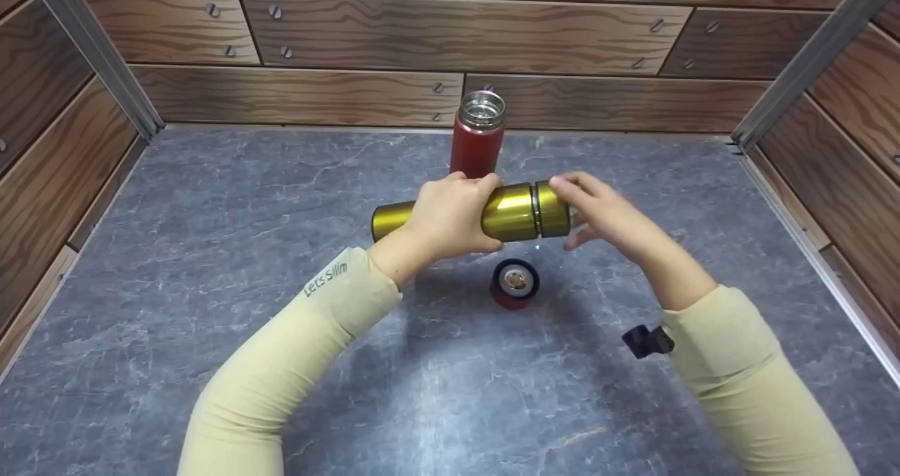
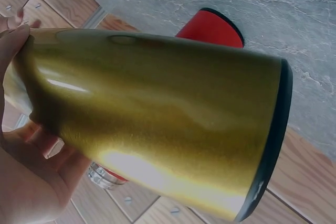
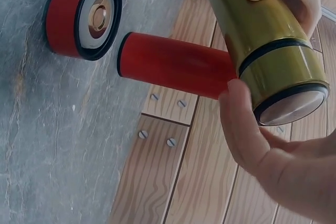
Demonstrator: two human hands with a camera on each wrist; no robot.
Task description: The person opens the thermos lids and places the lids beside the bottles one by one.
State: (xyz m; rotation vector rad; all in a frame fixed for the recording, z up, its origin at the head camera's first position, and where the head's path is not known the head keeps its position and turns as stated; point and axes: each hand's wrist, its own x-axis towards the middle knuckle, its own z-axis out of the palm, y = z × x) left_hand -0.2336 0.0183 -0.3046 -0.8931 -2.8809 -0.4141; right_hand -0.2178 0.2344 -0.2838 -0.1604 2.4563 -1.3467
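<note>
A gold metallic thermos flask (image 1: 510, 212) is held off the table, lying nearly level. My left hand (image 1: 450, 216) grips it round the body, with the thumb on the near side. Its gold lid (image 1: 553, 209) faces right, and a dark seam shows between lid and body. At the lid, my right hand (image 1: 608, 212) has its fingers spread loosely, one fingertip touching the upper edge. In the right wrist view, the metal disc of the lid's end (image 3: 294, 107) is uncovered, with straight fingers (image 3: 239, 108) beside it.
Behind the gold flask stands an uncapped red flask (image 1: 478, 138) with a steel mouth. Its red lid (image 1: 515, 284) lies inside up on the grey marbled table (image 1: 436, 406), nearer me. Wood-patterned walls (image 1: 464, 33) enclose the back and sides.
</note>
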